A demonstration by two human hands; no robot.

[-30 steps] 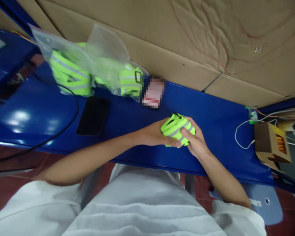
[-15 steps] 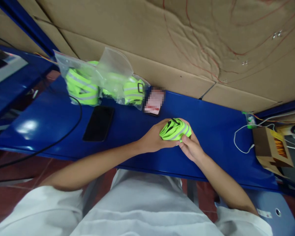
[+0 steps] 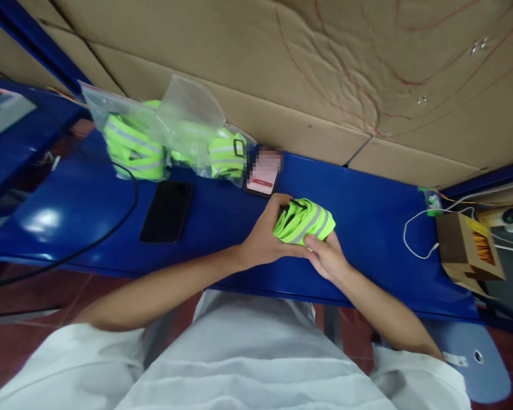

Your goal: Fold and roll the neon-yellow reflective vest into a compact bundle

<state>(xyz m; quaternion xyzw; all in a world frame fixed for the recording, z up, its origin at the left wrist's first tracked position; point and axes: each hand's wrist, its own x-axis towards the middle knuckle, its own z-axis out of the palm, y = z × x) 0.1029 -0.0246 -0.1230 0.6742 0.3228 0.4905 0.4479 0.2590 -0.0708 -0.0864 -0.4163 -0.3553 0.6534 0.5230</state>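
Between my two hands, above the blue table (image 3: 359, 228), is a rolled neon-yellow reflective strap (image 3: 304, 221) with grey stripes and dark bits at its top. My left hand (image 3: 267, 233) is closed around the roll's left side and underside. From the right, my right hand (image 3: 327, 250) grips it with the thumb pressed on the front; the other fingers are partly hidden behind the roll. At the back left, clear zip bags (image 3: 188, 108) hold similar yellow straps (image 3: 134, 148), one showing a black buckle (image 3: 238, 148).
A dark phone (image 3: 166, 212) lies left of my hands, and another phone with a lit, blurred screen (image 3: 263, 173) lies behind them. A black cable (image 3: 111, 233) crosses the left side. At right are a small cardboard box (image 3: 457, 242) and a white cable (image 3: 406, 230). Cardboard (image 3: 222, 51) lines the back.
The strap roll has turned in my hands, showing more of its striped outer side. My left fingers have shifted up around its back edge. The whole view has moved slightly.
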